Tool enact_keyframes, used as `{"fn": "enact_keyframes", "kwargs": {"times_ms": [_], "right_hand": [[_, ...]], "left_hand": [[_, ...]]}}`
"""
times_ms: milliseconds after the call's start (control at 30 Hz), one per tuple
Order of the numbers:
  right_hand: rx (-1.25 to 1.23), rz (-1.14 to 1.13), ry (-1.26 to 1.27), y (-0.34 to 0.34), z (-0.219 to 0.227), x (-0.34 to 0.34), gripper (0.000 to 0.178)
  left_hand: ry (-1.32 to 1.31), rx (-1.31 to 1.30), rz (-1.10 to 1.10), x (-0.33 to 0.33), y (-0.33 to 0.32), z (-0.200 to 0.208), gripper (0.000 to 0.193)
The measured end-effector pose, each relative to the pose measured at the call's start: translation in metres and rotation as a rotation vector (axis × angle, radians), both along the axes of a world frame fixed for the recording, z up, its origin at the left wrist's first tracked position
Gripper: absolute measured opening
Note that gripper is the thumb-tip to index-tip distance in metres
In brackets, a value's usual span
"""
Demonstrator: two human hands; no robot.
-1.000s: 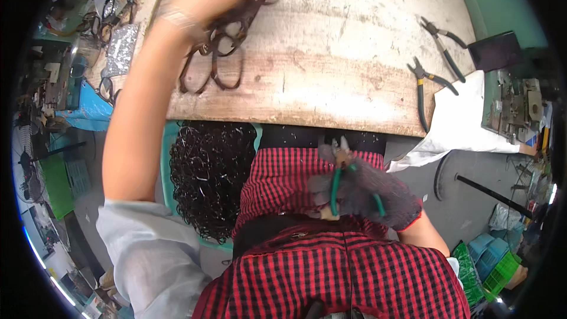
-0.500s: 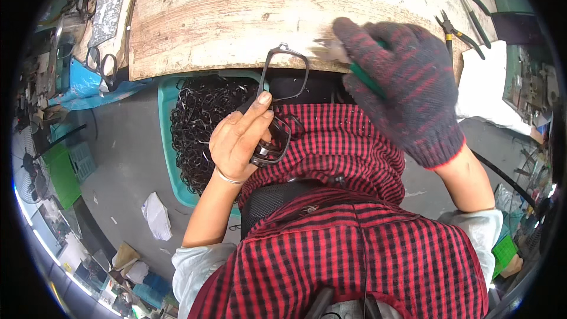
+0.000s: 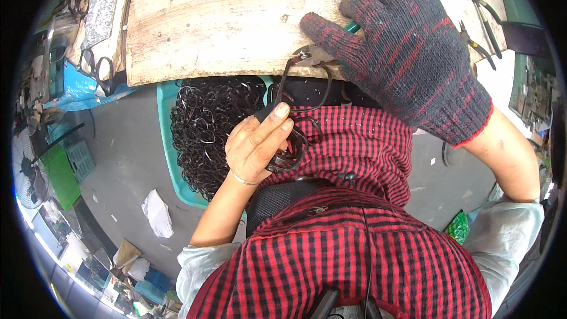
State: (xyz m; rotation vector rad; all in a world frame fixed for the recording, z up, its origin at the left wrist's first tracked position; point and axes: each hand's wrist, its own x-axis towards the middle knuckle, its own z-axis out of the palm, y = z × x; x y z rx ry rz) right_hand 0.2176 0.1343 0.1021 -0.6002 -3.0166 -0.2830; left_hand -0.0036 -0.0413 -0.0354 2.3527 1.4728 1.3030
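My bare left hand [image 3: 257, 145] is closed around black eyeglass frames. One frame [image 3: 284, 78] stands up from the fingers toward the bench edge, and others hang below the palm over the checked apron [image 3: 354, 136]. My right hand [image 3: 407, 53], in a dark knitted glove with red flecks, grips green-handled pliers [image 3: 317, 55]. Their metal jaws meet the top of the upright frame, near its bridge or hinge; exactly which part is hard to tell. The glove covers most of the handles. Below the bench, a turquoise tub [image 3: 168, 142] holds a heap of thin black loops [image 3: 207, 142].
The worn wooden bench [image 3: 207, 23] spans the top, its front edge just beyond my hands. Yellow-and-black pliers [image 3: 477, 45] and a second hand tool [image 3: 484, 15] lie at its right. Black glasses [image 3: 97, 71] rest at the left, above blue plastic [image 3: 80, 88].
My right hand has moved in, bringing the plier jaws from beside the upright frame onto its top. My left hand has shifted slightly right with the frames.
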Motion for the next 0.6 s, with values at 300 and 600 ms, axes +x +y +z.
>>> {"fn": "enact_keyframes", "kwargs": {"times_ms": [300,600], "right_hand": [[-0.102,-0.373,-0.043,-0.05,-0.014,0.002,0.052],[-0.74,-0.646,0.412,-0.083,0.0,0.074,0.063]], "left_hand": [[-0.037,-0.053,0.007,0.002,-0.001,0.008,0.022],[-0.068,-0.42,0.465,-0.1,-0.071,0.035,0.029]]}}
